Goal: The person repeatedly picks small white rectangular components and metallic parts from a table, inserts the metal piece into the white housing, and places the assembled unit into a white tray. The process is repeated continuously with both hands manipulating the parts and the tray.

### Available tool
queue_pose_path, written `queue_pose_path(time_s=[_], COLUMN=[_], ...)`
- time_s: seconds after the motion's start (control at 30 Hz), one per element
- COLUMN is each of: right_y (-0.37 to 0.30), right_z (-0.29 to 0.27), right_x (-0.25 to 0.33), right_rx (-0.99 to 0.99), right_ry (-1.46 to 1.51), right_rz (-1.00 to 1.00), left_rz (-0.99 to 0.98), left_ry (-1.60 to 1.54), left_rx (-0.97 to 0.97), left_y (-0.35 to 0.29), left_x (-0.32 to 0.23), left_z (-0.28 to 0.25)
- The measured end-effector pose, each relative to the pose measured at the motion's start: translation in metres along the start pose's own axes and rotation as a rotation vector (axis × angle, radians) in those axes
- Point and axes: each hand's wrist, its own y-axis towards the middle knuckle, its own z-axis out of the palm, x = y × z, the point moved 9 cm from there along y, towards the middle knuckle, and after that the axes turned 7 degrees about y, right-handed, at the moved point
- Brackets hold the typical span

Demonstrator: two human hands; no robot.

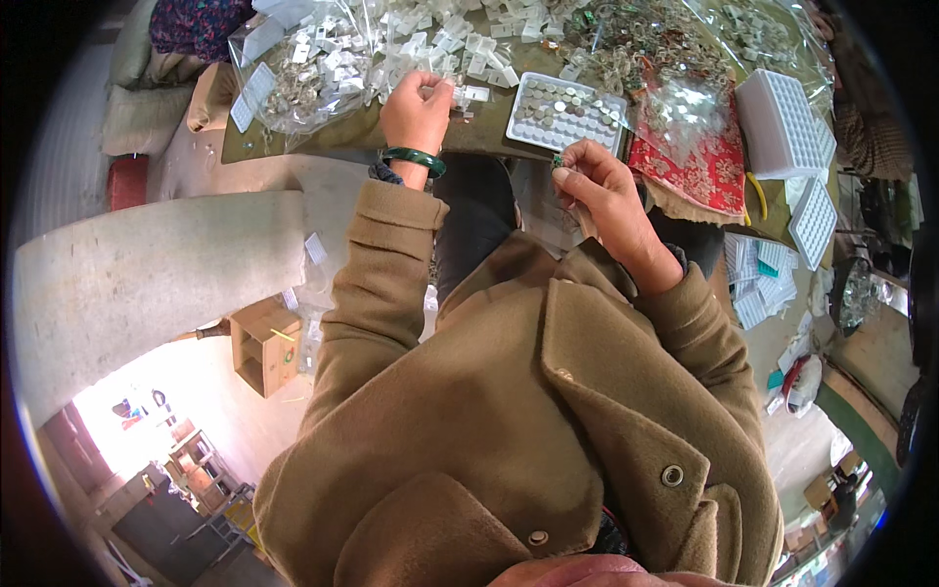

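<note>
Right hand (pixel 608 196): thumb and forefinger pinched together on a small green piece (pixel 558 160), held just beside the near edge of the white tray (pixel 522 136). Left hand (pixel 417 113): fingers curled in, by the clear plastic pieces (pixel 430 45); I cannot tell whether it grips anything.

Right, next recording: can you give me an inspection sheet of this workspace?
Surface: green table, heavily covered.
Job's things: small green piece; white tray holding round discs; pile of white plastic pieces.
Clutter: clear plastic bag of small pieces at the left; red flowered cloth, tray stack and yellow handle at the right.
Grips: left grip at the pile's near edge, contents hidden; right grip pinching the green piece near the tray.
Cables: nothing seen.
Surroundings: brown box on the floor; sacks at the upper left.
</note>
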Motion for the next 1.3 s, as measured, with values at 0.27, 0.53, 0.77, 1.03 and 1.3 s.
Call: queue_pose_path(time_s=[0.27,0.53,0.77,1.03,1.3], right_y=[0.000,-0.009,-0.029,-0.016,-0.025], right_z=[0.009,0.013,0.032,0.007,0.014], right_x=[0.003,0.025,0.061,0.034,0.018], right_rx=[0.015,-0.124,-0.178,-0.159,-0.077], right_ry=[-0.045,-0.327,-1.064,-0.167,0.240], right_rz=[-0.044,-0.354,-0.694,-0.115,0.030], left_rz=[-0.390,-0.138,-0.238,-0.510,-0.263], left_ry=[-0.771,-0.743,-0.778,-1.160,-1.233], left_rx=[0.116,0.446,0.590,0.637,0.585], left_y=[-0.054,-0.140,-0.151,-0.153,-0.149], left_x=[0.014,-0.055,-0.060,-0.045,-0.063], left_z=[0.001,0.039,0.053,0.068,0.058])
